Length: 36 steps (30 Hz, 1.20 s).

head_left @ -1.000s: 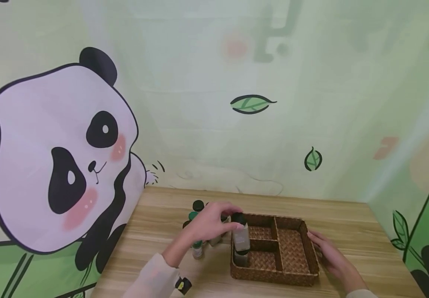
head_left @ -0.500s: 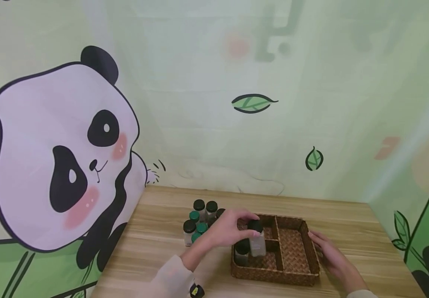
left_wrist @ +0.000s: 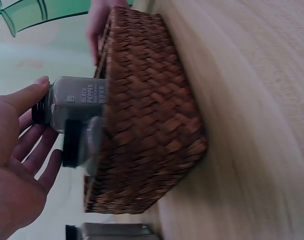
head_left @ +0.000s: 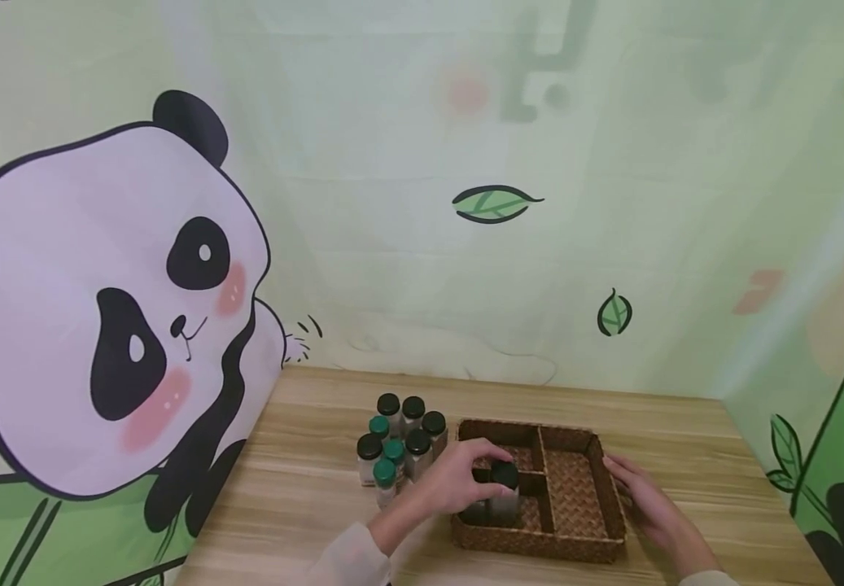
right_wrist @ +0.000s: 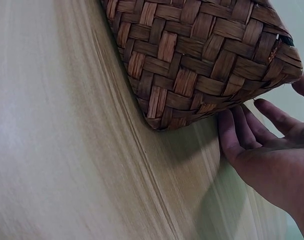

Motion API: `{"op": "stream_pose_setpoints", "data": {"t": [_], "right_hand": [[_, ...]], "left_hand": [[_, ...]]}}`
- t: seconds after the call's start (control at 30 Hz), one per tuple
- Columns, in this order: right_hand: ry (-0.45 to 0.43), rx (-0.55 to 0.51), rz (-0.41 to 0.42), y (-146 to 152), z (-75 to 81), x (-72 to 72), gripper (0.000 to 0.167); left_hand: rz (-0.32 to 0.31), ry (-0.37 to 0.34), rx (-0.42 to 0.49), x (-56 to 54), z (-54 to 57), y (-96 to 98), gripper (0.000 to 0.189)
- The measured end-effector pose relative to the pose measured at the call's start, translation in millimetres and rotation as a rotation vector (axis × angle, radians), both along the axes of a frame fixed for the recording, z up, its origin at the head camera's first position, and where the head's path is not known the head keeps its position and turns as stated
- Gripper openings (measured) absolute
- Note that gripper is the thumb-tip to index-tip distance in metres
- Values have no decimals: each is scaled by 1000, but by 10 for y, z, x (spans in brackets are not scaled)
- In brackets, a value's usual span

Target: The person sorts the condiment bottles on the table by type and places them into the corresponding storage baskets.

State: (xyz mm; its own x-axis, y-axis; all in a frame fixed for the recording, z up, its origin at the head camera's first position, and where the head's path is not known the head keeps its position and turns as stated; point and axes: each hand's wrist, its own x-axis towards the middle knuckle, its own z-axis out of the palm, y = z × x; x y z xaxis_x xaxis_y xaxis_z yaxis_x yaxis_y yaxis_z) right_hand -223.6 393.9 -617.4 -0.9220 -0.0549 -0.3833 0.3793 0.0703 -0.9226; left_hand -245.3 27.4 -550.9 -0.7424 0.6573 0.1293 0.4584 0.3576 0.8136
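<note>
My left hand [head_left: 454,480] pinches a clear jar [head_left: 505,503] by its black cap. In the left wrist view this jar [left_wrist: 74,102] reads "BLACK PEPPER", and its lower part is hidden inside the basket. It is in the front left compartment of a brown woven basket [head_left: 539,540]. Beside it in that compartment is a second black-capped jar [left_wrist: 93,145], partly hidden by my left hand in the head view. My right hand [head_left: 649,505] rests against the basket's right side; in the right wrist view its fingers [right_wrist: 232,135] touch the woven wall.
Several spice jars with black caps [head_left: 369,444] and green caps [head_left: 384,471] stand grouped on the wooden table [head_left: 304,488], left of the basket. The basket has a back left compartment and a long right compartment [head_left: 580,492]. A panda-printed backdrop [head_left: 392,244] rises behind.
My left hand has moved right and down with the pepper jar, from the basket's left edge into the front left compartment beside the other jar. My right hand stays against the basket.
</note>
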Motion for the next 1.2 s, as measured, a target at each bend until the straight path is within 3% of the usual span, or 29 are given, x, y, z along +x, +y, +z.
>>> {"op": "stream_pose_setpoints", "data": {"t": [0.3, 0.43, 0.63, 0.97, 1.2], "right_hand": [[3, -6, -7, -28, 14, 24, 82], [4, -10, -10, -25, 33, 22, 83], [7, -14, 0, -3, 49, 16, 82], [8, 10, 1, 11, 16, 7, 84], [10, 19, 0, 0, -17, 11, 83]], "left_hand": [[25, 47, -113, 14, -253, 65, 43], [31, 55, -122, 17, -310, 91, 42], [15, 99, -160, 18, -273, 109, 43], [7, 95, -191, 29, -261, 111, 46], [29, 118, -192, 58, -98, -24, 53]]}}
